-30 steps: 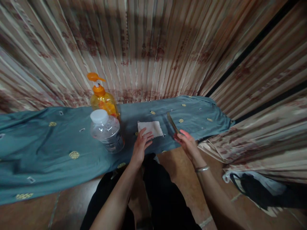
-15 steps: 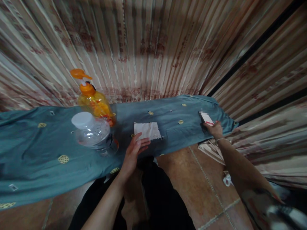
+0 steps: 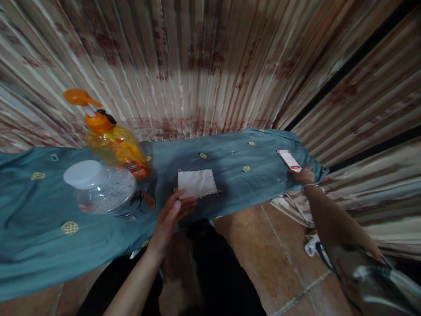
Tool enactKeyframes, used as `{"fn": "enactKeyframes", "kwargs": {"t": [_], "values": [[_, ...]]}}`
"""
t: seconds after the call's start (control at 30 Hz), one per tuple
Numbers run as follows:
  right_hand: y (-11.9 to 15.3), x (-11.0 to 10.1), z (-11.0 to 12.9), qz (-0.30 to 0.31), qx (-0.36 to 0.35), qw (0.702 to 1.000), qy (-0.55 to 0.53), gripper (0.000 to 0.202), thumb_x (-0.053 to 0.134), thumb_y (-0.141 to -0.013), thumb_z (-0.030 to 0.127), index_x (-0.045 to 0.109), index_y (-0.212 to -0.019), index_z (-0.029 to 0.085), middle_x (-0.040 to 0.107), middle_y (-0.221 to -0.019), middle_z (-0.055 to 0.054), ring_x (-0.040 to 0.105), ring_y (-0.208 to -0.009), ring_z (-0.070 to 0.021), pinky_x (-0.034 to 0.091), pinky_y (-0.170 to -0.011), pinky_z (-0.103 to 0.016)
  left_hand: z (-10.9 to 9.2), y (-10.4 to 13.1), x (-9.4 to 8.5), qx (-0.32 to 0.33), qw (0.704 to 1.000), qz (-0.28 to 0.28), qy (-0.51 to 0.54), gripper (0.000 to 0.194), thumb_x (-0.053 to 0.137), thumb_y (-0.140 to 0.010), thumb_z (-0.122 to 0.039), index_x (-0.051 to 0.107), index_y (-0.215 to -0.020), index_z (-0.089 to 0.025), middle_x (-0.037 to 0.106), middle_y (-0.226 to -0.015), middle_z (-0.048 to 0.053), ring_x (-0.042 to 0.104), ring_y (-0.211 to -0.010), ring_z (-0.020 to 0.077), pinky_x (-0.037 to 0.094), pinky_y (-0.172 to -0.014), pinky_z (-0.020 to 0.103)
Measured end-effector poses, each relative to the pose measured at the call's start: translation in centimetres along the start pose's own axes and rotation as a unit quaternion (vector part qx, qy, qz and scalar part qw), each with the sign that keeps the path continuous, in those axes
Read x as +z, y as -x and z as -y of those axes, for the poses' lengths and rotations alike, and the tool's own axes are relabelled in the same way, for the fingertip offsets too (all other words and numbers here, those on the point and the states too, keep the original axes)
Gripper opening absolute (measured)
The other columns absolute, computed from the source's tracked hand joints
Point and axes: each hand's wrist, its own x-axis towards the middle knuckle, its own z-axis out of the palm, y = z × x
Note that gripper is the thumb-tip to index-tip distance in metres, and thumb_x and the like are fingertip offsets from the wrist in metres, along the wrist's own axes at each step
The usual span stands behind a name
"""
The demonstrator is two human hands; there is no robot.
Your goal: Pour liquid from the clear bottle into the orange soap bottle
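Observation:
A small white cloth (image 3: 197, 182) with a frayed edge lies flat on the teal bed cover. My left hand (image 3: 171, 215) is at its near left corner, fingers stretched out and holding nothing; whether the fingertips press on the cloth I cannot tell. Far to the right, my right hand (image 3: 303, 176) grips the near end of a phone (image 3: 290, 161) with a lit white and red screen, low over the cover or resting on it. Part of that screen is blurred out.
Left of the cloth stand a clear bottle with a white cap (image 3: 108, 188) and an orange pump bottle (image 3: 115, 142). Pleated curtains (image 3: 210, 66) hang behind the teal cover (image 3: 230, 193). Dark poles (image 3: 329, 96) cross at right. Brown floor tiles (image 3: 256, 245) show below.
The right hand and phone have shifted slightly right, and more of the screen shows. The left hand, cloth and bottles appear farther left and nearer as the view shifts.

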Motion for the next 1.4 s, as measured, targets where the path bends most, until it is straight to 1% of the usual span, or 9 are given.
{"fn": "enactKeyframes", "kwargs": {"t": [0.23, 0.4, 0.5, 0.67, 0.8, 0.97, 1.13, 1.27, 1.4], "values": [[5.5, -0.3, 2.4, 0.015, -0.07, 0.996, -0.061, 0.083, 0.067, -0.091, 0.044, 0.044, -0.152, -0.008, 0.055, -0.156, -0.041, 0.053, -0.151, -0.0441, 0.045, -0.122, -0.058, -0.5, 0.3, 0.9, 0.033, 0.997, 0.011, -0.069, 0.053, 0.09, -0.075, -0.064, 0.082, -0.105, -0.022, 0.087, -0.098, 0.011, 0.082, -0.098, 0.0296, 0.065, -0.087, 0.04], [12.9, -0.5, 7.1, 0.085, -0.189, 0.967, -0.149, 0.073, 0.066, -0.091, 0.041, 0.054, -0.151, 0.003, 0.064, -0.154, -0.031, 0.065, -0.143, -0.0385, 0.052, -0.119, -0.051, 0.0, 0.5, 1.5, 0.056, 0.993, 0.032, -0.1, 0.036, 0.092, -0.07, -0.056, 0.081, -0.074, -0.022, 0.078, -0.065, 0.006, 0.072, -0.06, 0.0214, 0.055, -0.054, 0.03], [18.5, -1.6, 11.9, 0.161, -0.272, 0.905, -0.284, 0.072, 0.067, -0.091, 0.053, 0.058, -0.15, 0.012, 0.074, -0.143, -0.024, 0.074, -0.13, -0.0381, 0.058, -0.111, -0.054, 0.2, 0.8, 1.3, 0.091, 0.988, 0.022, -0.123, 0.035, 0.087, -0.073, -0.057, 0.079, -0.069, -0.023, 0.073, -0.058, 0.004, 0.066, -0.052, 0.0194, 0.051, -0.051, 0.029], [28.2, -5.3, 21.3, 0.234, -0.375, 0.747, -0.496, 0.057, 0.066, -0.098, 0.065, 0.069, -0.138, 0.025, 0.08, -0.134, -0.012, 0.079, -0.119, -0.0291, 0.06, -0.111, -0.049, -1.0, 2.3, 0.0, 0.183, 0.962, -0.018, -0.201, 0.03, 0.085, -0.078, -0.051, 0.077, -0.064, -0.026, 0.067, -0.056, 0.002, 0.062, -0.053, 0.0194, 0.051, -0.059, 0.032], [32.7, -8.3, 26.9, 0.229, -0.439, 0.692, -0.526, 0.057, 0.068, -0.099, 0.063, 0.068, -0.141, 0.024, 0.08, -0.135, -0.011, 0.076, -0.123, -0.0266, 0.059, -0.112, -0.046, -3.0, 4.5, -1.4, 0.258, 0.93, -0.067, -0.254, 0.021, 0.083, -0.082, -0.044, 0.08, -0.07, -0.027, 0.071, -0.066, 0.004, 0.065, -0.062, 0.0222, 0.055, -0.072, 0.036], [34.2, -10.6, 30.9, 0.179, -0.529, 0.71, -0.429, 0.051, 0.077, -0.097, 0.051, 0.069, -0.14, 0.024, 0.082, -0.127, -0.008, 0.077, -0.115, -0.0255, 0.059, -0.107, -0.043, -5.4, 6.1, -4.4, 0.331, 0.887, -0.159, -0.28, 0.017, 0.083, -0.086, -0.042, 0.081, -0.096, -0.028, 0.074, -0.091, 0.006, 0.07, -0.084, 0.0269, 0.056, -0.091, 0.041], [35.0, -11.3, 33.9, 0.118, -0.6, 0.73, -0.304, 0.047, 0.073, -0.1, 0.057, 0.075, -0.129, 0.021, 0.082, -0.121, -0.009, 0.075, -0.114, -0.0285, 0.056, -0.105, -0.042, -5.3, 4.3, -7.0, 0.373, 0.843, -0.268, -0.28, 0.081, 0.095, -0.07, -0.046, 0.062, -0.14, -0.023, 0.062, -0.143, 0.016, 0.056, -0.138, 0.0394, 0.039, -0.123, 0.056], [35.8, -11.1, 35.3, 0.087, -0.624, 0.742, -0.231, 0.053, 0.069, -0.1, 0.065, 0.078, -0.118, 0.016, 0.083, -0.112, -0.013, 0.075, -0.108, -0.0299, 0.056, -0.098, -0.039, -4.3, 1.8, -6.8, 0.306, 0.89, -0.27, -0.201, 0.121, 0.103, -0.054, -0.042, 0.042, -0.157, -0.021, 0.037, -0.172, 0.024, 0.029, -0.166, 0.0424, 0.021, -0.134, 0.055], [36.2, -10.8, 35.5, 0.08, -0.613, 0.759, -0.207, 0.057, 0.068, -0.097, 0.073, 0.08, -0.105, 0.018, 0.083, -0.098, -0.013, 0.075, -0.099, -0.0305, 0.057, -0.091, -0.039, -4.5, -0.3, -6.1, 0.29, 0.902, -0.266, -0.177, 0.125, 0.105, -0.051, -0.038, 0.04, -0.157, -0.024, 0.049, -0.166, 0.022, 0.05, -0.155, 0.039, 0.041, -0.124, 0.049]]}}
